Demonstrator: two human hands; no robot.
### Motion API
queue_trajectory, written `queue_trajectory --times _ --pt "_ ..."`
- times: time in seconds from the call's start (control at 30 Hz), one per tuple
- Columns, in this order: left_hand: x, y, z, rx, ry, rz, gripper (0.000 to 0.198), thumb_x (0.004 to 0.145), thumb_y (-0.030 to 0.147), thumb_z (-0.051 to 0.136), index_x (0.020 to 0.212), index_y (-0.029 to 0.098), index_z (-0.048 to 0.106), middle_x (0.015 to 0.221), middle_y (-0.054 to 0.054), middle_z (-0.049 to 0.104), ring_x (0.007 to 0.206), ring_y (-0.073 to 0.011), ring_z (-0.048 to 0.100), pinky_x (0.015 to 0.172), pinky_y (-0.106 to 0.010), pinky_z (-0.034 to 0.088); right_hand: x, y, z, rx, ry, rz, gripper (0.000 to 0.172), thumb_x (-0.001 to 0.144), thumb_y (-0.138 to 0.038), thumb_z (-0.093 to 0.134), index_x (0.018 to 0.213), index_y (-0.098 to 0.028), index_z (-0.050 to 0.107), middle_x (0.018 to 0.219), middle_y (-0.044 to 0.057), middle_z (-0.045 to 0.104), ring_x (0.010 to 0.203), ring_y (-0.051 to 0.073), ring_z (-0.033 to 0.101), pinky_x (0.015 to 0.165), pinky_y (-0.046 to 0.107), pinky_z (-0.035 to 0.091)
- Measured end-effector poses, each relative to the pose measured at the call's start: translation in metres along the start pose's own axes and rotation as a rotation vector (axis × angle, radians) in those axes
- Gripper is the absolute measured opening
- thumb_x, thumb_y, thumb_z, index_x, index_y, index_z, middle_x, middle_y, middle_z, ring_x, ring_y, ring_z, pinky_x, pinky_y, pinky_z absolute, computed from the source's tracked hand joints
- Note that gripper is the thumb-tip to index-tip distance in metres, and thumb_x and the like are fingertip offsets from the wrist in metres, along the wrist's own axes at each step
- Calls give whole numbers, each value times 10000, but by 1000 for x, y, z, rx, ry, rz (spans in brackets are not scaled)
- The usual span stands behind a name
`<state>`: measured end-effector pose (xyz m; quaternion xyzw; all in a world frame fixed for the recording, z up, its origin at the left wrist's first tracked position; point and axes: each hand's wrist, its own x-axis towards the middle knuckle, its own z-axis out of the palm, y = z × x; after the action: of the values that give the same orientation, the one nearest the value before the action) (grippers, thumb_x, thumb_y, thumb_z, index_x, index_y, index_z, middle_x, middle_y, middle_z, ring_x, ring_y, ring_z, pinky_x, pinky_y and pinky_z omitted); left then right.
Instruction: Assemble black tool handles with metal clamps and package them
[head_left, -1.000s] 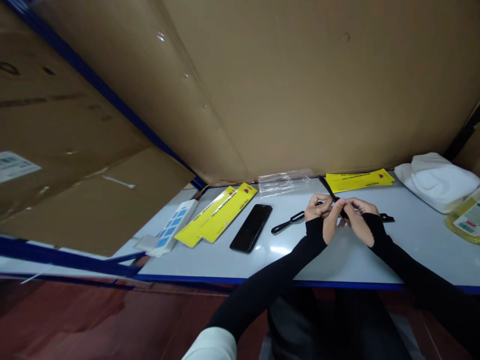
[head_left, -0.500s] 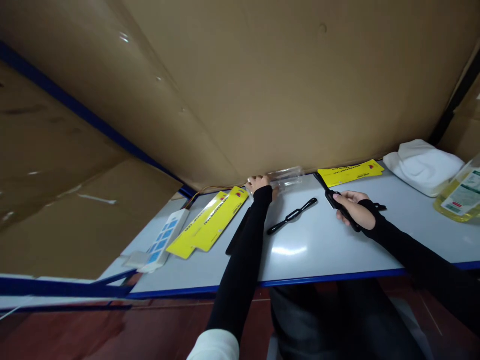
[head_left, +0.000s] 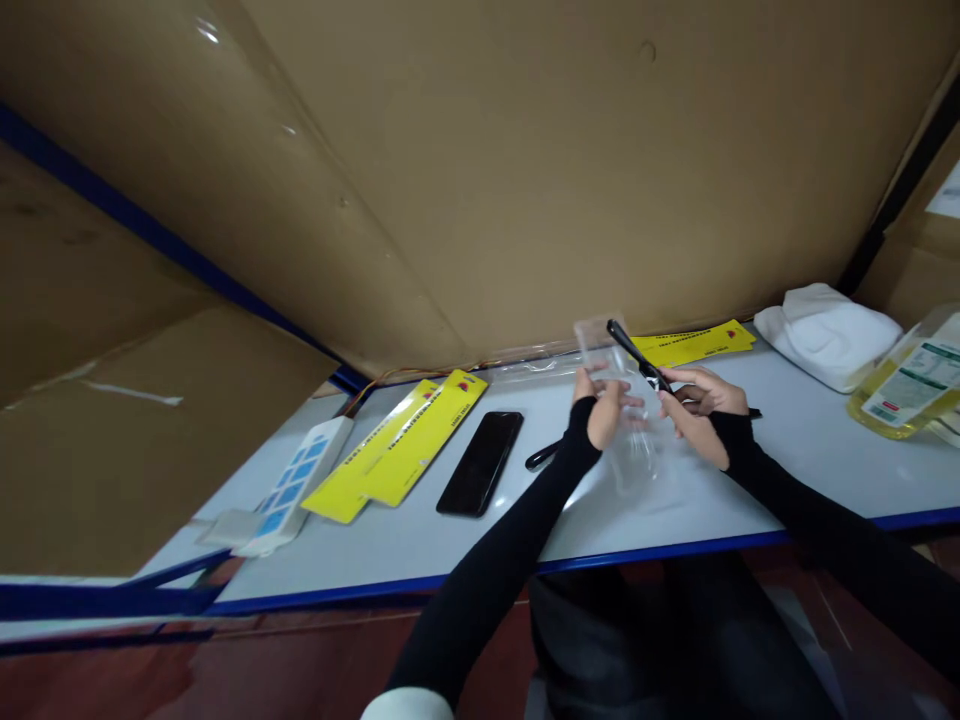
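Left hand [head_left: 606, 412]: clear tray [head_left: 636, 462] (right hand [head_left: 701, 408]: tool [head_left: 634, 352])

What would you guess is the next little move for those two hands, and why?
Probably lowering the black tool into the clear plastic tray. The right hand holds the tool slanted across the tray's upper end, while the left hand grips the tray beside it, so the two pieces look lined up for fitting.

Two black tools [head_left: 634, 352] [head_left: 541, 456], two clear blister shells [head_left: 631, 452] [head_left: 529, 360], one smartphone [head_left: 480, 463], one power strip [head_left: 292, 482], one bottle [head_left: 904, 385], one white cloth [head_left: 825, 335], at least three yellow cards [head_left: 352, 478] [head_left: 427, 432] [head_left: 694, 345].
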<state>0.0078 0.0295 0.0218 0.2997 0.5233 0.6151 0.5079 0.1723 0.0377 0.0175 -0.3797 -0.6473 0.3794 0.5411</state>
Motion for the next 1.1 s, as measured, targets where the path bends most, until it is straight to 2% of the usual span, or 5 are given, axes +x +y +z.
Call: queue_trajectory --times 0.3,0.63,0.77,0.93,1.1 --pt "-19 -36 24 -234 -77 -100 810 490 480 1029 908 252 375 712 59 638 653 -174 700 671 -326 595 -14 22 9 -662 57 -253 265 890 -201 652 1089 -240 823 1016 69 752 801 209 705 696 319 552" --pt "-15 -52 30 -176 133 186 660 686 479 959 1156 187 599 913 -22 696 849 -158 705 800 -277 548 -16 12 14 -674 97 -404 239 922 -158 626 1030 -241 823 918 87 764 889 265 678 767 379 573" --pt "-7 -51 26 -295 20 50 493 650 402 958 963 145 677 823 -34 727 873 -214 741 867 -330 563 -15 21 12 -548 -56 -347 260 805 -208 759 1057 -255 806 1004 68 786 959 286 662 815 414 594" --pt "-2 -43 21 -360 -23 -140 342 613 232 901 859 125 690 724 -40 715 890 -286 775 852 -381 602 7 36 -8 -514 83 -344 64 837 -302 744 887 -265 760 935 60 774 949 285 679 897 453 570" --pt "-6 -25 7 -237 -218 -288 463 531 100 911 940 100 693 773 -67 734 805 -312 785 762 -424 649 80 63 -43 -785 106 2 380 875 -555 691 999 -196 710 985 131 750 997 341 679 973 527 504"
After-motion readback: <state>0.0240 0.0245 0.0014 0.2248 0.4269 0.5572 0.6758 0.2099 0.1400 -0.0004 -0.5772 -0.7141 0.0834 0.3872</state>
